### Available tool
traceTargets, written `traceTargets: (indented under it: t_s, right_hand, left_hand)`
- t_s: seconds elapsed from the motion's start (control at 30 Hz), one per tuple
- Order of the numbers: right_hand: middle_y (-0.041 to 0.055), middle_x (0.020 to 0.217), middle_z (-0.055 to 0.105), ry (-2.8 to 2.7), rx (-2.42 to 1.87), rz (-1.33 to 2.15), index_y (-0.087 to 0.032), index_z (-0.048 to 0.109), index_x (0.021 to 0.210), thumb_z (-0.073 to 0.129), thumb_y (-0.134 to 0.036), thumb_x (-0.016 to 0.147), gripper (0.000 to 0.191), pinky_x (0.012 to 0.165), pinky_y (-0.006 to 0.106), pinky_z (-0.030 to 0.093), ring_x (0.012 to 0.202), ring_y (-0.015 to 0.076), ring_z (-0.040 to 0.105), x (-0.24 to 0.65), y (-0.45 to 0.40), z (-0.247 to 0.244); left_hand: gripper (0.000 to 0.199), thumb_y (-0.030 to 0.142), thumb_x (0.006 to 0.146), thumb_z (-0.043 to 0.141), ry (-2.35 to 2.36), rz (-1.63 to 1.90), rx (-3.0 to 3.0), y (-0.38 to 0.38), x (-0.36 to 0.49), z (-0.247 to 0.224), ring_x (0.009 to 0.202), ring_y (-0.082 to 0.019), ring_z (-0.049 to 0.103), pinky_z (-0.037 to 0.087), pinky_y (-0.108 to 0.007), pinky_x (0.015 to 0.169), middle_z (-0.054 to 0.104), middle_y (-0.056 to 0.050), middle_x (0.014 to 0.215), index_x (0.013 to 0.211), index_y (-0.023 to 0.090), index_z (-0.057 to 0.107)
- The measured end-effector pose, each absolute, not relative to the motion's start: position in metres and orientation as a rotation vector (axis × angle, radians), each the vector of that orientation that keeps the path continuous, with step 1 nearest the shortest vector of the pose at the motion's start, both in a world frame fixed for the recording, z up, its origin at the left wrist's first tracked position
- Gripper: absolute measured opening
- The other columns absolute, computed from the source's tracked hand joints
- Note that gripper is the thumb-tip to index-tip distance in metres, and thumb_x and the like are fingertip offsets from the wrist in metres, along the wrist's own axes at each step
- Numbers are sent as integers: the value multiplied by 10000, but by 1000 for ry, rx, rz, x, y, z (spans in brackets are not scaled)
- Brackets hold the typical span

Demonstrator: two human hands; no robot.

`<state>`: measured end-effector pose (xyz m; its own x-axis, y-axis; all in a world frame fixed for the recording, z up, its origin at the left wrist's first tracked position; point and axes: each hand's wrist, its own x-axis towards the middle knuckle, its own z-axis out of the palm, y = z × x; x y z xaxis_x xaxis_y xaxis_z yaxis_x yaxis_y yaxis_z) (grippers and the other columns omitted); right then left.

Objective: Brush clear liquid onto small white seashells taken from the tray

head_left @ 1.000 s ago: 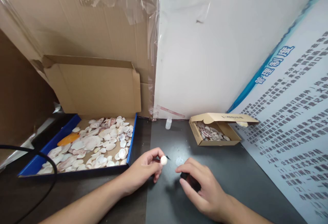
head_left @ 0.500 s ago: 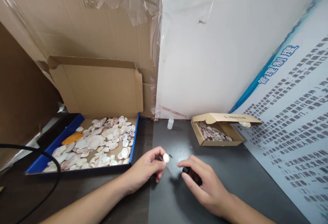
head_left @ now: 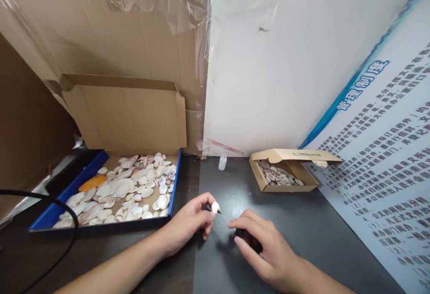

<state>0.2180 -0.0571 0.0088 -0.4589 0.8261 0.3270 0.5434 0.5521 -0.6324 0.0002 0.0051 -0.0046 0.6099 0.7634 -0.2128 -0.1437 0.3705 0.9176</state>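
Pinched between thumb and forefinger, a small white seashell (head_left: 215, 207) is in my left hand (head_left: 194, 217). My right hand (head_left: 260, 242) is closed round the black cap of a small applicator brush (head_left: 239, 232). A thin pale stem runs from the cap toward the shell, and its dark tip meets the shell's lower right edge, as far as I can see. My right fingers partly cover the cap. Behind both hands, a small translucent bottle (head_left: 222, 162) with whitish contents stands upright on the dark table (head_left: 215, 269).
On the left, an open blue-edged cardboard box (head_left: 124, 117) holds many pale shells and an orange one (head_left: 93, 183). A smaller carton (head_left: 292, 188) with shells stands at the back right, its lid raised. A black cable (head_left: 75, 226) loops at the left. Cardboard and white panels rise behind.
My right hand has moved slightly left, bringing the brush's dark tip against the shell. The shell has turned a little in my left fingers.
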Motion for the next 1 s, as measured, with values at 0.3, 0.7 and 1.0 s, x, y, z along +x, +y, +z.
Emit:
traceTargets:
  t_s: [0.3,0.7,1.0]
  right_hand:
    - [37,901,583,-2187,-1095,561,-228,580,1156,496,-146,923,261,623,264,478,672,148,595,220,-57,7]
    - [31,885,577,-2143,-1127,559,-224,580,1162,503,-150,926,259,613,259,470,664,144,592,219,-57,6]
    - [31,890,579,-2135,-1146,554,-231,576,1172,492,-164,941,254,609,257,463,666,145,592,220,-57,7]
  left_hand:
    - [150,239,767,618,709,657,1039,5,1,-4,489,-77,415,361,-205,505,488,68,597,835,195,492]
    - [133,231,772,593,713,628,1072,6,-1,-4,493,-81,413,368,-210,519,486,71,565,844,196,487]
    - [150,250,779,592,714,621,1081,6,-1,-6,483,-82,416,363,-208,509,485,76,541,857,196,476]
